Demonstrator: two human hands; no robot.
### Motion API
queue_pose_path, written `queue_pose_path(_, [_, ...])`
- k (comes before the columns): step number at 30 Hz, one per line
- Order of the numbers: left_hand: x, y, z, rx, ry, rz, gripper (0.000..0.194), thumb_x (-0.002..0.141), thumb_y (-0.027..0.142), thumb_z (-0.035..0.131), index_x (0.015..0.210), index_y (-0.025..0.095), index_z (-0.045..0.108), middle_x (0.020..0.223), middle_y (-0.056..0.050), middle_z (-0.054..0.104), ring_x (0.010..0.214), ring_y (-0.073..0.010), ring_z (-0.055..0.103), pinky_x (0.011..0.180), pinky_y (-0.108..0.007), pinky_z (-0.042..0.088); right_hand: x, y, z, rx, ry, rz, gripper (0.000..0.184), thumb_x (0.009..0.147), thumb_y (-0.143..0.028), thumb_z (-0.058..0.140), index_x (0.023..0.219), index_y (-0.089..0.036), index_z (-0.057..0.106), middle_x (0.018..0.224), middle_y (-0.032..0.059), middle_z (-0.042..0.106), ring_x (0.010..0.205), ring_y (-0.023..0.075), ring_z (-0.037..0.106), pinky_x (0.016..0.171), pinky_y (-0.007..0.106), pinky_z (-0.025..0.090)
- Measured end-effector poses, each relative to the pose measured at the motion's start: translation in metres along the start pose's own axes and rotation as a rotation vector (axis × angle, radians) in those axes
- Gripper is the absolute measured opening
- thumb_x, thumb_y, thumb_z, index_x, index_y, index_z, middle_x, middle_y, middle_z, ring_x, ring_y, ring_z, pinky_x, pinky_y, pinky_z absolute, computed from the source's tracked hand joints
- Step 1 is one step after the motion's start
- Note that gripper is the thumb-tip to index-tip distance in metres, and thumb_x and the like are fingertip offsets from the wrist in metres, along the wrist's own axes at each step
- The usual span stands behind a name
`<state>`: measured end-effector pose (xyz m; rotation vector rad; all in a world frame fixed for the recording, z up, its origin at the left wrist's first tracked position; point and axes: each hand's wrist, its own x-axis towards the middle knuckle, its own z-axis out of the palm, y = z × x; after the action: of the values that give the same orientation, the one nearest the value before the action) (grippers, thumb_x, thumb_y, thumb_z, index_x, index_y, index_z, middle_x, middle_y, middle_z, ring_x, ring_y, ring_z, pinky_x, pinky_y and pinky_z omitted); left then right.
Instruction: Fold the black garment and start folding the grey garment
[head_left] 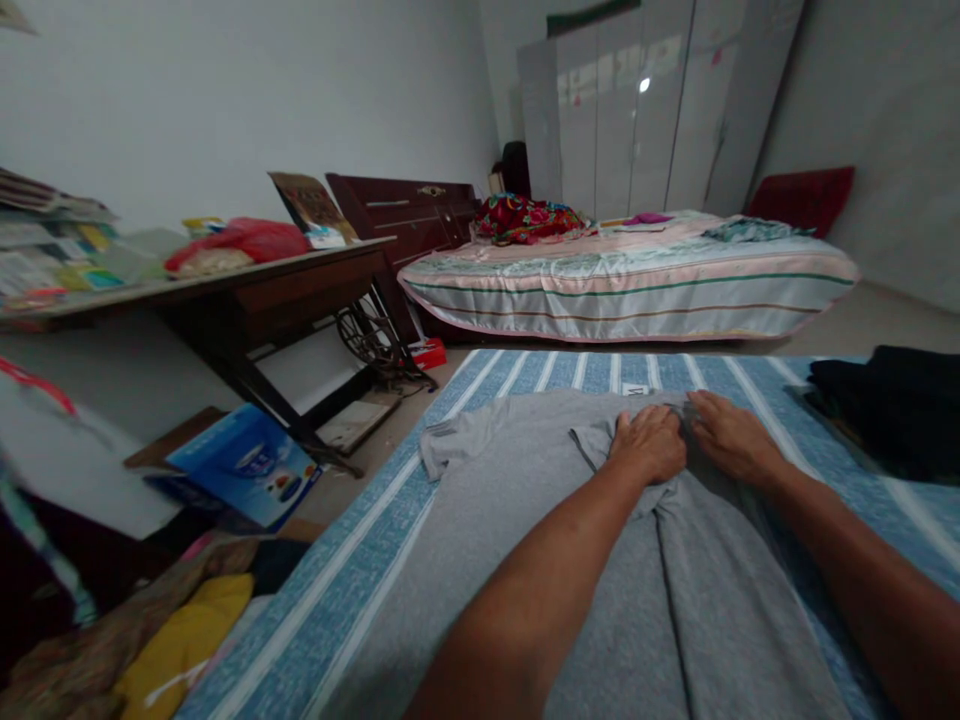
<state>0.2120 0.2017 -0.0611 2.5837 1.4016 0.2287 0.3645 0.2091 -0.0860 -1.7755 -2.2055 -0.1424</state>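
A grey T-shirt lies spread on the blue-and-white striped bed surface. Its left sleeve lies outstretched, while the right side is folded inward in a long layer. My left hand presses down near the collar, its fingers bent and close together on the cloth. At the folded shoulder, just to the right, my right hand has its fingers closed on the shirt's edge. Both hands are only a little apart. Parts of the fingertips are hidden in the fabric.
A pile of dark folded clothes sits at the right. Beyond is another bed with bedding. To the left stand a sewing-machine table, a blue box and heaped clothes with a yellow piece.
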Motion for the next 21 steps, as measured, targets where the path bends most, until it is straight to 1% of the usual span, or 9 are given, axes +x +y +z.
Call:
queue_pose_path(2, [0.0,0.0,-0.001,-0.013,-0.013,0.001,0.045,0.087,0.028,0.027,0.129,0.017,0.039,0.144,-0.008,0.036,0.134,-0.0215,0.026,0.109,-0.056,0.019,0.003,-0.001,0.004,0.071,0.012,-0.063,0.052,0.089,-0.029,0.023,0.133,-0.006,0.04,0.138,0.018,0.044,0.127,0.0238,0.041,0.102,0.039,0.036])
queue_pose_path(4, [0.001,0.001,-0.001,-0.026,-0.013,-0.001,0.045,0.088,0.029,0.025,0.13,0.018,0.039,0.143,-0.007,0.037,0.133,-0.0218,0.027,0.108,-0.056,0.02,0.003,-0.001,0.01,0.135,0.005,-0.074,0.053,0.091,-0.033,0.02,0.131,-0.008,0.043,0.135,0.0164,0.048,0.125,0.0236,0.044,0.101,0.039,0.038])
queue_pose_path(7, [0.002,0.001,-0.001,-0.038,0.012,-0.008,0.045,0.089,0.029,0.023,0.13,0.019,0.039,0.143,-0.005,0.038,0.131,-0.0207,0.03,0.108,-0.056,0.021,-0.002,0.003,0.017,0.136,-0.031,-0.04,0.053,0.092,-0.039,0.017,0.127,-0.015,0.049,0.134,0.0134,0.05,0.125,0.025,0.044,0.099,0.045,0.039])
queue_pose_path(9, [0.002,0.001,-0.001,-0.03,0.014,-0.001,0.044,0.088,0.029,0.024,0.128,0.019,0.04,0.142,-0.006,0.039,0.131,-0.0201,0.031,0.108,-0.055,0.021,-0.007,0.006,0.018,0.07,-0.066,-0.041,0.049,0.092,-0.038,0.018,0.124,-0.022,0.052,0.136,0.0099,0.049,0.127,0.0261,0.041,0.098,0.05,0.038])
queue_pose_path(12, [0.002,0.0,-0.003,-0.04,-0.005,-0.007,0.043,0.088,0.03,0.026,0.127,0.021,0.04,0.141,-0.005,0.04,0.13,-0.0194,0.032,0.109,-0.052,0.021,-0.011,0.008,0.016,-0.032,-0.136,-0.094,0.046,0.091,-0.034,0.02,0.121,-0.029,0.055,0.138,0.0057,0.047,0.131,0.0278,0.035,0.096,0.058,0.034])
queue_pose_path(15, [0.002,-0.002,-0.006,-0.08,0.002,-0.01,0.042,0.088,0.028,0.027,0.128,0.024,0.038,0.139,-0.005,0.043,0.128,-0.0192,0.035,0.108,-0.05,0.022,-0.013,0.007,0.012,-0.066,-0.18,-0.118,0.046,0.091,-0.032,0.021,0.124,-0.03,0.053,0.141,0.006,0.043,0.133,0.0274,0.031,0.097,0.063,0.03])
queue_pose_path(18, [0.001,-0.003,-0.006,-0.107,0.013,-0.011,0.041,0.087,0.026,0.029,0.127,0.022,0.037,0.132,-0.008,0.048,0.124,-0.0204,0.04,0.107,-0.05,0.024,-0.014,0.006,0.011,-0.064,-0.21,-0.101,0.046,0.091,-0.033,0.022,0.129,-0.028,0.048,0.144,0.008,0.038,0.134,0.0269,0.029,0.098,0.064,0.028])
queue_pose_path(21, [0.001,-0.003,-0.003,-0.123,0.036,-0.025,0.042,0.087,0.026,0.03,0.127,0.021,0.036,0.128,-0.01,0.052,0.123,-0.0207,0.042,0.106,-0.049,0.025,-0.013,0.006,0.01,-0.062,-0.252,-0.095,0.046,0.092,-0.036,0.022,0.13,-0.028,0.047,0.146,0.0083,0.036,0.135,0.0277,0.027,0.098,0.064,0.027])
